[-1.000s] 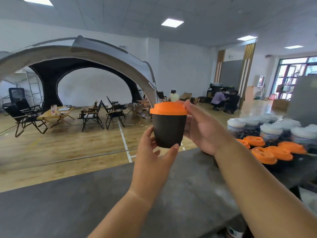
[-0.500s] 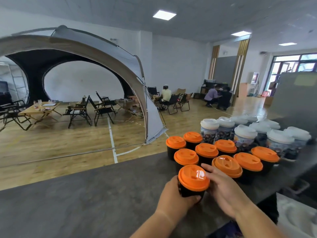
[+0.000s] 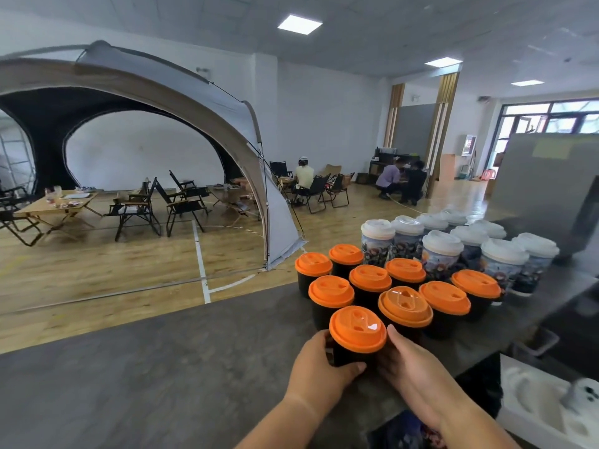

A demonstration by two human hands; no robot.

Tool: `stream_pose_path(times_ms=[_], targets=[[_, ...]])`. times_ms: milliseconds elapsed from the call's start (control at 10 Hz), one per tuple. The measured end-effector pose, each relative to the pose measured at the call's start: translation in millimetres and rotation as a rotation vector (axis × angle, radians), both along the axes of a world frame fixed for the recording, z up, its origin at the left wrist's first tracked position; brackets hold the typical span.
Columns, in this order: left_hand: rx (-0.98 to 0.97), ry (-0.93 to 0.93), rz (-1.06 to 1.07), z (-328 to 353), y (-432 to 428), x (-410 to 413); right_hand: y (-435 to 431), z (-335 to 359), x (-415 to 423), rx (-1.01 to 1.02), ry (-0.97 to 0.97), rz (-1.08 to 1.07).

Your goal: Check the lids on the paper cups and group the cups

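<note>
A black paper cup with an orange lid (image 3: 357,330) stands on the dark grey counter (image 3: 162,367), at the near edge of a cluster of several black cups with orange lids (image 3: 405,306). My left hand (image 3: 319,372) wraps round the cup's left side. My right hand (image 3: 413,371) is against its right side, fingers round it. Behind the orange cluster stand several taller printed cups with white lids (image 3: 442,251).
A grey box (image 3: 547,186) rises at the counter's far right. A white moulded tray (image 3: 551,406) lies low on the right. Beyond the counter are a wooden floor, a large tent (image 3: 194,102), folding chairs and seated people.
The cup was held up at eye level a second ago; both hands have brought it down onto the counter beside the orange-lidded group and still hold it.
</note>
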State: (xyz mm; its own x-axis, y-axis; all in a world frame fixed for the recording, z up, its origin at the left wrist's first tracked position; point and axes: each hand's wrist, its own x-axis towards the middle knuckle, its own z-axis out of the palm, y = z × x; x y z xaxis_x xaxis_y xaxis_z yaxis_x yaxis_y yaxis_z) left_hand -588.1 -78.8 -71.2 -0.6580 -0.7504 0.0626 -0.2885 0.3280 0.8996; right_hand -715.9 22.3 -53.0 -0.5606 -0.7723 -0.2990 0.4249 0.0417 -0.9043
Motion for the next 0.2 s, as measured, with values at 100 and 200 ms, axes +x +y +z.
stream_pose_path(times_ms=[100, 200], targets=[[0.038, -0.001, 0.002, -3.1, -1.5, 3.3, 7.2, 5.6, 13.2, -0.010, -0.011, -0.033], [0.099, -0.008, 0.015, 0.6, -3.6, 12.7, 14.1, 2.7, 19.5, 0.027, 0.052, -0.107]])
